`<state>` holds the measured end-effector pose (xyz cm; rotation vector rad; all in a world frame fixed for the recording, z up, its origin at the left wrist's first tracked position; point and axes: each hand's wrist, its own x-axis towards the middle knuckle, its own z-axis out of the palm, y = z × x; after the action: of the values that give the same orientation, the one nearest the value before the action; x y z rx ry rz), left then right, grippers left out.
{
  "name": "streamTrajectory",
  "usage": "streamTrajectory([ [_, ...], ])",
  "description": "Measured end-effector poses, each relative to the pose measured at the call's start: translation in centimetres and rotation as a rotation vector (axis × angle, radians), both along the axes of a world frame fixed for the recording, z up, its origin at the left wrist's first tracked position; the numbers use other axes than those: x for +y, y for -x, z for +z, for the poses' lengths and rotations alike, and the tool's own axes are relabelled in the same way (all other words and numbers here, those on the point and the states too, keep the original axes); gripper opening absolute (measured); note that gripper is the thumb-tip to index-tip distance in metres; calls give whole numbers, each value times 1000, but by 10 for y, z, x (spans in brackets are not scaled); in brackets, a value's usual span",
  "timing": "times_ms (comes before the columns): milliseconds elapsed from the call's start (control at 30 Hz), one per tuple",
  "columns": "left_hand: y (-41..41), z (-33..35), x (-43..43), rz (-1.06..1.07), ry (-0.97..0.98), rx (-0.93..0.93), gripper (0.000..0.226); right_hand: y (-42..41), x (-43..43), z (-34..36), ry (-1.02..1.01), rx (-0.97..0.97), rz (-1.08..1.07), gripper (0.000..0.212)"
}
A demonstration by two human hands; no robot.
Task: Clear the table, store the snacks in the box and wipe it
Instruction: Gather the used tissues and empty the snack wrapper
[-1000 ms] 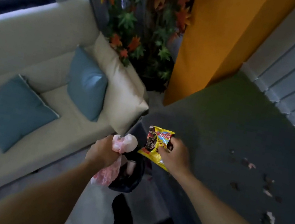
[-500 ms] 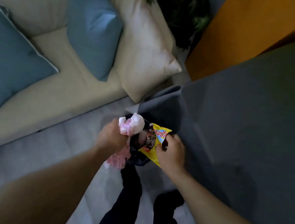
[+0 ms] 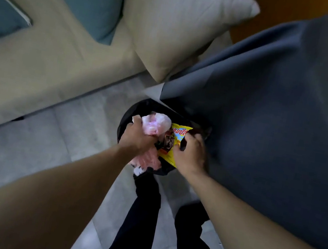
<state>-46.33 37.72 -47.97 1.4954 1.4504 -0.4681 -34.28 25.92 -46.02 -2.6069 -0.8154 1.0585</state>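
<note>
Wrappers fill both hands above the black waste bin [image 3: 125, 117], which stands on the floor at the corner of the cloth-covered table [image 3: 279, 122]. The left hand [image 3: 136, 139] has its fingers curled tight round a crumpled pink-and-white plastic bag [image 3: 156, 123], whose ends spill above and below the fist. The right hand [image 3: 191, 155] pinches the yellow snack packet [image 3: 172, 139] near its upper edge. Both look feather-light, soft, crinkly and probably slick. A bunched fistful or an edge pinch should hold them, though they may drift when released.
</note>
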Motion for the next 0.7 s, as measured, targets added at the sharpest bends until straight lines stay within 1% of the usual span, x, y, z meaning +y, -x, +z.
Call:
streamTrajectory([
  [33,-1,-3,1,8,27,-21,99,1,2,-6,2,10,4,18],
  [67,-3,-3,1,20,57,-46,104,2,4,-10,5,24,11,14],
  [100,-4,-6,2,34,85,-70,102,3,6,-14,7,49,15,13],
  [200,-3,-12,3,56,121,-101,75,5,11,-20,-6,131,30,23],
  [300,1,-10,5,-7,81,-91,66,9,13,-22,-17,167,57,25],
  [367,3,-6,6,-57,60,-89,62,10,13,-18,0,190,65,27],
  [467,8,2,11,-156,20,-79,66,9,14,-7,28,209,106,33],
  [700,14,29,20,-369,-87,-28,66,8,15,21,2,203,153,40],
])
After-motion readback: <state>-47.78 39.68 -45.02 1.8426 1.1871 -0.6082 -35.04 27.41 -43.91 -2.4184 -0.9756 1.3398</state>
